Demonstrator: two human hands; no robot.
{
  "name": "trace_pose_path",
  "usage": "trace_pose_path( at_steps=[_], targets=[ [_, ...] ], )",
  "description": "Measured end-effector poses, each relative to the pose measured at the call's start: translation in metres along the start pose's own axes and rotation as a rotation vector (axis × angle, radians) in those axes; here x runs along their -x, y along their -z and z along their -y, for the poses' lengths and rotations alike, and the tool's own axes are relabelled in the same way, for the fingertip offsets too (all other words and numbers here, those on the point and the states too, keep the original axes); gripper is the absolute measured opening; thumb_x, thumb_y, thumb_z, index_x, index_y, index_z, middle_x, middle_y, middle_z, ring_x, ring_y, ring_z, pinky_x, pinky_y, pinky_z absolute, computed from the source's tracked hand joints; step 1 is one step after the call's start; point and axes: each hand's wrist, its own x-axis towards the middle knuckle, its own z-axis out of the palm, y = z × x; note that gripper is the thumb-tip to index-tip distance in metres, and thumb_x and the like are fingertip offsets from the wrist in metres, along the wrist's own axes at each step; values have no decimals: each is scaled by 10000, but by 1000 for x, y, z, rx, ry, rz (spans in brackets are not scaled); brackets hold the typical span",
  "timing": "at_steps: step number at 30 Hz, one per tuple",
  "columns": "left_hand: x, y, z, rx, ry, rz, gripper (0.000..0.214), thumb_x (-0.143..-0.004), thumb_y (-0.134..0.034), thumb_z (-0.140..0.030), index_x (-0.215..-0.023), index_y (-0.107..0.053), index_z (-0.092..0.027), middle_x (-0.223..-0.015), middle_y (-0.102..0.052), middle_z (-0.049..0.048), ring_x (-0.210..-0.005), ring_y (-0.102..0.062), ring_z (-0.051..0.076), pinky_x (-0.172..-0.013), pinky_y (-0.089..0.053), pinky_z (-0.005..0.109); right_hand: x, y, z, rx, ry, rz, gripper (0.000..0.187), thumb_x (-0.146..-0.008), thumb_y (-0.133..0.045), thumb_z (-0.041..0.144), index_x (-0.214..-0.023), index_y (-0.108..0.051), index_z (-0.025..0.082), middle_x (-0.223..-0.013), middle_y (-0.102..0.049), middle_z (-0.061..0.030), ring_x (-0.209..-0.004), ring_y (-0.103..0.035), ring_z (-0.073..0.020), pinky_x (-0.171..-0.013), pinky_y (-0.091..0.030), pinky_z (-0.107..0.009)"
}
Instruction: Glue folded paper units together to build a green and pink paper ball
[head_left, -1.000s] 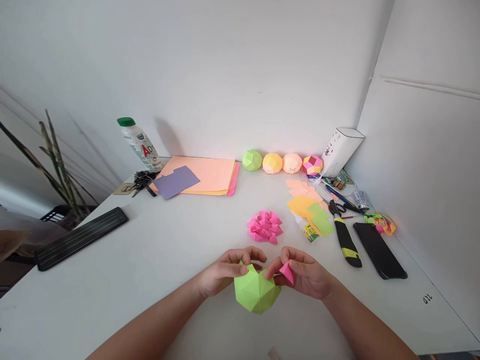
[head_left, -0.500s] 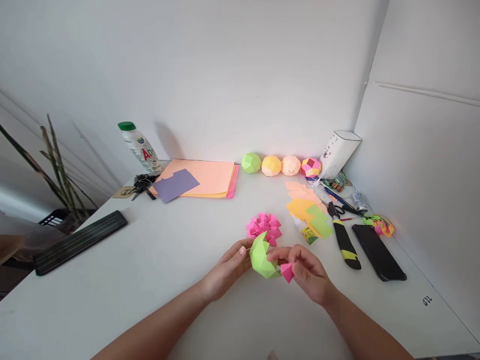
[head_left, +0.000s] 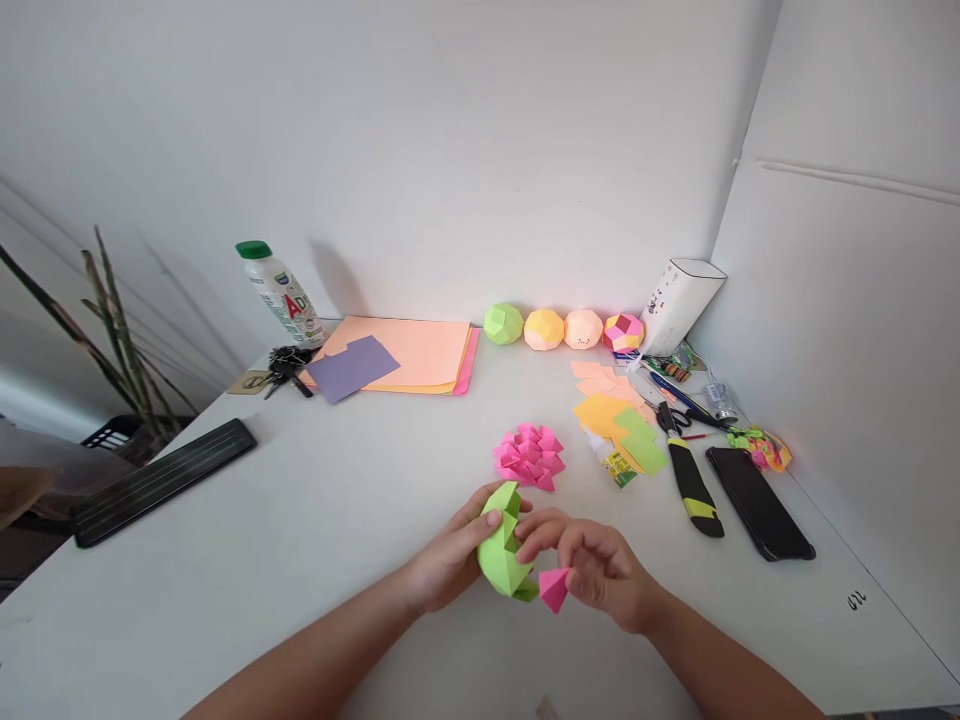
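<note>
My left hand is closed around the back of a green faceted paper shell, which is open on its right side with a jagged edge. Between the thumb and fingers of my right hand is a small pink folded paper piece, held just right of the shell's lower edge. The other right fingers reach toward the shell's opening; whether they touch it I cannot tell. Beyond the hands lies a heap of pink folded paper pieces.
Four-coloured finished paper balls, such as a green ball, line the wall. To the right lie paper scraps, a glue bottle, a cutter knife and a phone. Coloured sheets and a white bottle stand at back left.
The green shell has moved down and left and turned, so its opening faces right. My right hand has lowered slightly with the pink paper piece.
</note>
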Motion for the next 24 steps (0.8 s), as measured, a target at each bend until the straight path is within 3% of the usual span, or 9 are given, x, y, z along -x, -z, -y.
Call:
trace_pose_path(
  at_steps=[2, 4, 6, 8, 17, 24],
  targets=[
    [-1, 1, 0, -26, -39, 38, 413, -836, -562, -442, -1184, -488, -231, -1159, -551, 115, -1031, -560, 275, -821, -467, 417, -1, 4, -1, -73, -28, -86, 191, -828, -650, 358, -717, -621, 205, -899, -653, -62, -936, -564, -209, -918, -403, -444],
    [-1, 2, 1, -51, -79, 55, 424, -833, -566, -448, -1193, -470, -246, -1177, -535, 112, -1020, -561, 274, -822, -474, 447, -1, 9, -5, -180, -99, -207, 177, -784, -703, 342, -697, -647, 199, -790, -609, -29, -713, -544, -148, -716, -452, -341],
    [-1, 3, 2, -77, -117, 48, 454, -827, -574, -456, -1217, -444, -263, -1205, -514, 113, -1001, -565, 268, -824, -477, 467, -2, 12, -9, -290, -199, -311, 158, -738, -751, 315, -705, -655, 194, -674, -578, 1, -553, -472, -102, -549, -385, -271],
    [-1, 6, 4, -118, -149, 46, 503, -830, -572, -457, -1264, -402, -266, -1176, -534, 118, -971, -581, 258, -834, -472, 468, -3, 12, -13, -379, -290, -369, 176, -699, -784, 302, -716, -649, 189, -568, -557, 25, -477, -430, -85, -482, -311, -244],
    [2, 11, 5, -275, -203, 19, 569, -844, -536, -485, -1328, -330, -267, -1247, -522, 148, -922, -612, 244, -819, -472, 424, -6, -1, -18, -544, -519, -380, 261, -664, -812, 274, -658, -577, 160, -503, -547, 49, -423, -373, -44, -430, -198, -199],
    [3, 8, 5, -329, -177, -11, 584, -834, -549, -488, -1329, -324, -274, -1157, -563, 110, -851, -617, 217, -803, -480, 398, -4, -4, -22, -529, -492, -427, 297, -632, -835, 282, -656, -561, 169, -526, -600, 35, -456, -457, -70, -449, -246, -207]
  ],
)
